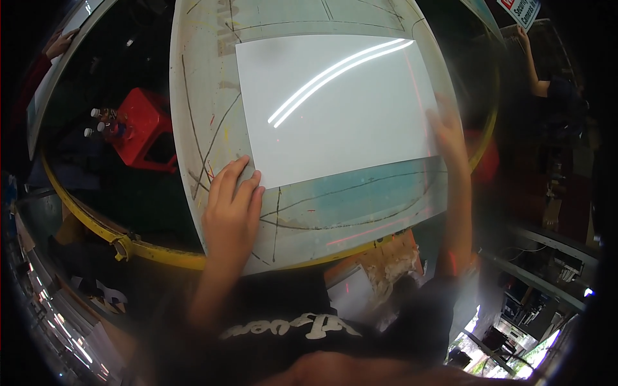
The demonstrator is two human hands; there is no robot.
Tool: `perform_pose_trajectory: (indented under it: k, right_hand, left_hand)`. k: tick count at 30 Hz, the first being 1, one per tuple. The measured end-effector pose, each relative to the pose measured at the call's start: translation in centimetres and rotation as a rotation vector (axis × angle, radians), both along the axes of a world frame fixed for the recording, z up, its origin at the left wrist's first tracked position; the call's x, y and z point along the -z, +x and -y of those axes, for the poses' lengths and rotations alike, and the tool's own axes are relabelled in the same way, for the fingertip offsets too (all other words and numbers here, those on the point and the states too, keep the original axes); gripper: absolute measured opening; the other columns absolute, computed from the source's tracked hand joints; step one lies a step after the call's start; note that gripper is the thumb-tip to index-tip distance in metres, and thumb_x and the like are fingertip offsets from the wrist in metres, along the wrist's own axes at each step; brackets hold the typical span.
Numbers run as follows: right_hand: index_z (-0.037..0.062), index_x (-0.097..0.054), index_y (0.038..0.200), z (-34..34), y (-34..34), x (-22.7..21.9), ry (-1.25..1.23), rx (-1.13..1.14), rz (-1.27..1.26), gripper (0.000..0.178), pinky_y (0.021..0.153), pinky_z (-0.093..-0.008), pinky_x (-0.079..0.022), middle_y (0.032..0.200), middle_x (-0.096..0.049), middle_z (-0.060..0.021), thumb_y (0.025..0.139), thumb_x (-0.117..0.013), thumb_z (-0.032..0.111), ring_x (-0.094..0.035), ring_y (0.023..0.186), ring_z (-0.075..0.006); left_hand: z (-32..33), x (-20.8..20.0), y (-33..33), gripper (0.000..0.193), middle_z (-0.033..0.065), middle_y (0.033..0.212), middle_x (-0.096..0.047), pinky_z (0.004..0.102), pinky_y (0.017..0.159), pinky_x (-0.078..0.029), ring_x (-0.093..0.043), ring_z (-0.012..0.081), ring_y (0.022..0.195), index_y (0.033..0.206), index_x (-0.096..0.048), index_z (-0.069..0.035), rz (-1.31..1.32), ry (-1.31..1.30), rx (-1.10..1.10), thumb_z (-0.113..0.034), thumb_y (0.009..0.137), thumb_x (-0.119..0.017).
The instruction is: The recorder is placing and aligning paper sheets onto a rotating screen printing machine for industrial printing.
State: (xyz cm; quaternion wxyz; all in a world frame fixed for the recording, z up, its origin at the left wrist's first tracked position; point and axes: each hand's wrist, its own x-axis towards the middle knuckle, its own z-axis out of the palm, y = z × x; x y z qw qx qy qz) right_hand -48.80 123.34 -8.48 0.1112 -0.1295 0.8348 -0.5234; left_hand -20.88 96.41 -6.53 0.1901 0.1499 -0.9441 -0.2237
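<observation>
A glossy white rectangular sheet (341, 109) lies on a pale, worn board (212, 128) marked with dark drawn lines. Two bright curved reflections cross the sheet. My left hand (232, 202) rests on the board at the sheet's near left corner, its fingers spread and their tips touching or just beside the edge. At the sheet's right edge is my right hand (447, 132), slightly blurred, with fingers stretched forward and the thumb apart. Neither hand visibly grips anything. Thin red light lines fall along the sheet's right side and across the board's near edge.
A yellow curved rail (164, 254) runs around the board. To the left stands a red stool (143, 128) with several bottles (106, 122) beside or on it. Another person's hand (61, 44) shows at far left; at upper right, a person's arm (533, 67) reaches to a sign (520, 11).
</observation>
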Motion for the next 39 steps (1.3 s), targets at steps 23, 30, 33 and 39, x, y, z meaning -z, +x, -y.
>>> perform_pose_trajectory:
  k: [23, 30, 33, 39]
  right_hand:
    - [0.0003, -0.06, 0.119, -0.6, -1.2, 1.8, 0.231, -0.005, -0.356, 0.043, 0.082, -0.0274, -0.045, 0.094, -0.051, -0.0073, 0.078, -0.069, 0.008, -0.052, 0.086, -0.017]
    - [0.0006, -0.061, 0.118, -0.4, -1.5, 1.7, 0.229, -0.009, -0.368, 0.042, 0.081, -0.0277, -0.045, 0.094, -0.052, -0.0078, 0.078, -0.069, 0.007, -0.052, 0.085, -0.0175]
    - [0.0008, -0.061, 0.118, -0.4, -1.6, 1.7, 0.224, -0.009, -0.373, 0.042, 0.081, -0.0275, -0.045, 0.094, -0.052, -0.0078, 0.077, -0.069, 0.006, -0.052, 0.085, -0.0175]
    - [0.0004, -0.061, 0.117, -0.3, -1.3, 1.6, 0.246, -0.016, -0.381, 0.041, 0.081, -0.0281, -0.045, 0.094, -0.052, -0.0085, 0.077, -0.069, 0.006, -0.052, 0.085, -0.0184]
  left_hand:
    - [-0.1, -0.2, 0.0, 0.02, 0.01, 0.119, -0.059, 0.037, 0.09, -0.045, -0.056, 0.029, 0.107, 0.098, -0.065, -0.002, 0.034, -0.021, 0.003, -0.001, 0.078, -0.066]
    - [0.2, -0.2, -0.1, 0.02, 0.0101, 0.119, -0.059, 0.0371, 0.091, -0.045, -0.056, 0.0291, 0.108, 0.098, -0.065, -0.002, 0.021, -0.021, 0.007, -0.001, 0.079, -0.065]
    - [0.2, -0.2, -0.2, 0.02, 0.01, 0.119, -0.059, 0.0373, 0.091, -0.044, -0.056, 0.0292, 0.108, 0.098, -0.065, -0.002, 0.021, -0.025, 0.008, -0.001, 0.079, -0.065]
    - [0.2, -0.1, -0.1, 0.02, 0.0096, 0.119, -0.059, 0.0376, 0.092, -0.044, -0.056, 0.0292, 0.109, 0.098, -0.065, -0.002, 0.023, -0.016, 0.004, -0.001, 0.079, -0.066]
